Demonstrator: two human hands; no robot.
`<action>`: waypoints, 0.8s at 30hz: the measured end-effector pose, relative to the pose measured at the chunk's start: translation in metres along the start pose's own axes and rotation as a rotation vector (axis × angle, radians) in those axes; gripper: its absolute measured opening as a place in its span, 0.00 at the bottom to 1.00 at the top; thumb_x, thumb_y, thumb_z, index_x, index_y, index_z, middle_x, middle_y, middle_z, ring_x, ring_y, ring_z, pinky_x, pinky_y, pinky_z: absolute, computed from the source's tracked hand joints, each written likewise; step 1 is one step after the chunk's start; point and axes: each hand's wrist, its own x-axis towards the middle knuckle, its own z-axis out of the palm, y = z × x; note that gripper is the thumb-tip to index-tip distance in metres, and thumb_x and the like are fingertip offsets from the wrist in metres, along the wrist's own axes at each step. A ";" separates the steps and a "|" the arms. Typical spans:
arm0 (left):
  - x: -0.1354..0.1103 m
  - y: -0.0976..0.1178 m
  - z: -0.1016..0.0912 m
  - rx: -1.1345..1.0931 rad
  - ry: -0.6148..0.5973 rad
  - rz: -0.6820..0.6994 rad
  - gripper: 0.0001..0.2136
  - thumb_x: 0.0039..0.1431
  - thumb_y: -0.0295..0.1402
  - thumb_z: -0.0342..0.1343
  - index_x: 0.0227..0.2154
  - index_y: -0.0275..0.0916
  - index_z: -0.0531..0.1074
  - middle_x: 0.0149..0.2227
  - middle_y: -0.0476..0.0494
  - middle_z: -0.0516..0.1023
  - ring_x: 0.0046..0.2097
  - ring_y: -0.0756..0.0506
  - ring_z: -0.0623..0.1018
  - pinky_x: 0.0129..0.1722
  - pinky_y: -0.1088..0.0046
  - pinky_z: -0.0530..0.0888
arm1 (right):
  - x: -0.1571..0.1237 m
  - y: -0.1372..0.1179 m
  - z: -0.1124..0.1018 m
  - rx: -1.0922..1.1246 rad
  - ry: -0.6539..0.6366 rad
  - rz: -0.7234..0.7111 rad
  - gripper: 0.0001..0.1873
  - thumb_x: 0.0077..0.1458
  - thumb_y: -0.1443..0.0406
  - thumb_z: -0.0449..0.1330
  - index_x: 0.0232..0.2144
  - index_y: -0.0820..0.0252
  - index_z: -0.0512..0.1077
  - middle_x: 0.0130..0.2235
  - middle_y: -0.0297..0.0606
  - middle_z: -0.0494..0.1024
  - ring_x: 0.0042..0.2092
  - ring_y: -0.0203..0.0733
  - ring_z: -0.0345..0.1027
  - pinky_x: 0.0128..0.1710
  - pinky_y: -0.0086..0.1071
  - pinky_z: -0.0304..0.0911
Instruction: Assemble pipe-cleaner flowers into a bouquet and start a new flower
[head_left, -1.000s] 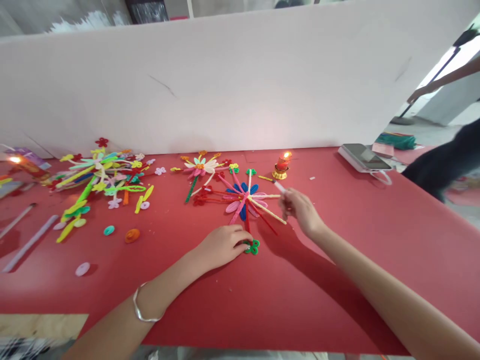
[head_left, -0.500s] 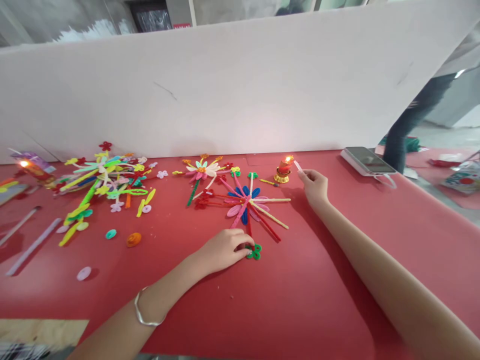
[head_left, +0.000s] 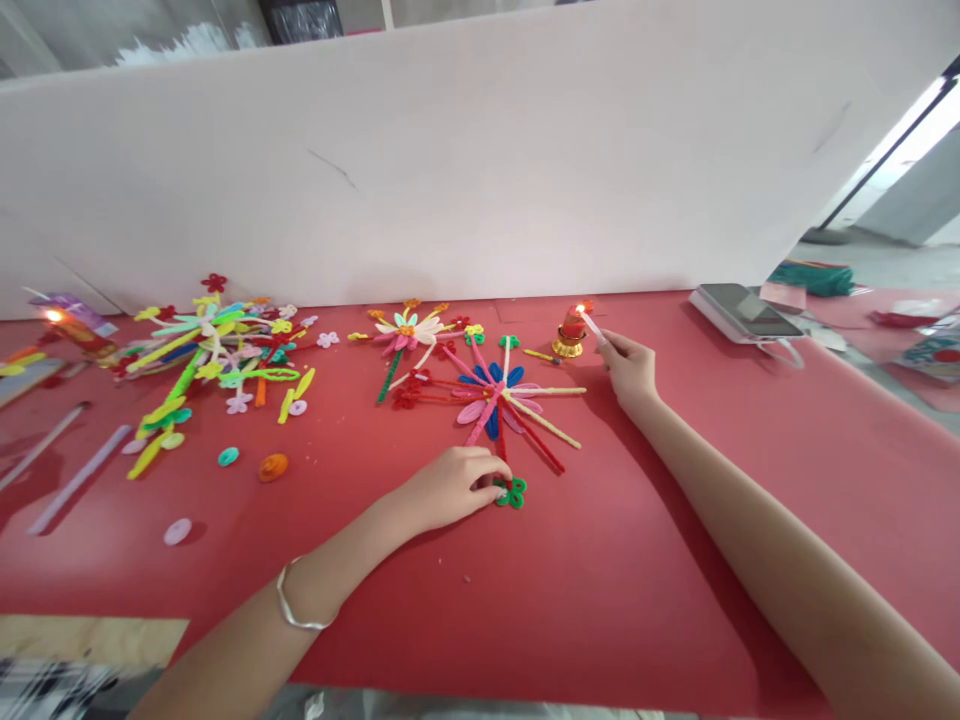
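Observation:
My left hand [head_left: 457,488] is closed in a pinch on a small green pipe-cleaner flower [head_left: 517,492], at the lower end of a red stem. That stem belongs to a large pipe-cleaner flower [head_left: 495,395] with blue and pink petals and several spokes, lying flat on the table. Between the thumb and fingers of my right hand [head_left: 630,370] is a thin whitish glue stick [head_left: 592,325]. The stick's tip is at the flame of a lit red candle [head_left: 574,322] in a gold holder [head_left: 568,345].
A pink and white pipe-cleaner flower [head_left: 405,332] lies behind. At left are a heap of pipe-cleaner flowers [head_left: 210,335], a second lit candle [head_left: 79,335], coiled discs [head_left: 273,467] and a lilac stick [head_left: 79,480]. A phone [head_left: 750,310] lies right, before a white partition [head_left: 450,170].
My right hand has brought the glue stick slightly left, so its tip now meets the flame. My left hand keeps its pinch. The view has shifted slightly; the person at right has left the picture.

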 end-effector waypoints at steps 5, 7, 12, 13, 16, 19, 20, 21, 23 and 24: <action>0.000 -0.001 0.001 -0.001 0.003 0.008 0.07 0.57 0.30 0.53 0.37 0.38 0.73 0.31 0.48 0.74 0.32 0.51 0.72 0.34 0.78 0.66 | -0.004 -0.005 -0.001 -0.036 -0.005 -0.020 0.18 0.47 0.56 0.57 0.34 0.63 0.77 0.28 0.38 0.75 0.26 0.36 0.63 0.25 0.30 0.59; 0.000 -0.002 0.001 -0.004 0.005 0.015 0.07 0.57 0.30 0.53 0.37 0.38 0.73 0.31 0.48 0.74 0.32 0.51 0.72 0.34 0.78 0.66 | -0.003 -0.004 -0.001 -0.031 0.009 -0.026 0.18 0.48 0.56 0.57 0.33 0.63 0.76 0.29 0.39 0.76 0.28 0.38 0.65 0.26 0.30 0.60; 0.000 -0.002 0.001 -0.005 0.009 0.015 0.07 0.57 0.30 0.53 0.36 0.39 0.74 0.30 0.48 0.75 0.32 0.51 0.72 0.34 0.78 0.66 | -0.002 -0.001 0.000 0.007 0.097 -0.007 0.18 0.48 0.57 0.57 0.37 0.64 0.74 0.29 0.40 0.78 0.26 0.36 0.66 0.27 0.30 0.61; 0.000 -0.001 0.001 -0.005 0.007 0.014 0.07 0.57 0.29 0.53 0.36 0.38 0.74 0.30 0.48 0.75 0.31 0.51 0.72 0.33 0.78 0.66 | -0.002 -0.002 0.000 0.005 0.099 -0.006 0.18 0.47 0.56 0.58 0.36 0.64 0.74 0.30 0.41 0.78 0.26 0.37 0.66 0.27 0.31 0.61; 0.000 -0.002 0.001 -0.007 0.004 0.008 0.07 0.56 0.29 0.52 0.36 0.38 0.74 0.29 0.48 0.75 0.30 0.51 0.71 0.32 0.78 0.65 | -0.004 -0.004 0.000 0.002 0.097 0.003 0.17 0.46 0.55 0.59 0.34 0.62 0.72 0.30 0.41 0.78 0.27 0.38 0.67 0.27 0.31 0.62; 0.000 -0.003 0.001 -0.008 0.007 0.006 0.07 0.56 0.29 0.52 0.36 0.38 0.74 0.29 0.48 0.74 0.30 0.51 0.71 0.31 0.78 0.65 | -0.005 -0.005 0.000 0.003 0.098 0.017 0.16 0.45 0.54 0.60 0.33 0.60 0.70 0.30 0.40 0.78 0.26 0.37 0.68 0.27 0.31 0.62; 0.000 -0.003 0.001 -0.009 0.010 0.008 0.07 0.56 0.29 0.52 0.36 0.38 0.74 0.29 0.48 0.74 0.30 0.51 0.71 0.31 0.78 0.65 | -0.005 -0.005 0.000 0.003 0.098 0.017 0.16 0.45 0.54 0.60 0.32 0.60 0.69 0.30 0.39 0.78 0.27 0.37 0.68 0.27 0.31 0.62; 0.000 -0.004 0.001 -0.010 0.012 0.011 0.07 0.56 0.29 0.52 0.36 0.38 0.74 0.29 0.48 0.75 0.30 0.51 0.71 0.32 0.78 0.65 | -0.005 -0.005 0.000 0.002 0.100 0.014 0.16 0.45 0.54 0.60 0.32 0.60 0.69 0.30 0.39 0.78 0.27 0.38 0.68 0.27 0.31 0.62; 0.001 -0.004 0.001 -0.010 0.015 0.011 0.07 0.56 0.29 0.53 0.36 0.38 0.74 0.29 0.48 0.75 0.30 0.51 0.71 0.32 0.78 0.65 | -0.006 -0.005 0.000 0.000 0.097 0.011 0.17 0.45 0.54 0.60 0.32 0.59 0.68 0.30 0.39 0.78 0.28 0.39 0.69 0.27 0.31 0.63; 0.001 -0.004 0.001 -0.009 0.015 0.007 0.07 0.56 0.29 0.53 0.36 0.38 0.74 0.30 0.48 0.75 0.30 0.51 0.71 0.32 0.78 0.66 | -0.006 -0.005 0.000 -0.001 0.097 0.011 0.17 0.45 0.53 0.61 0.32 0.59 0.67 0.30 0.39 0.78 0.29 0.39 0.69 0.27 0.31 0.63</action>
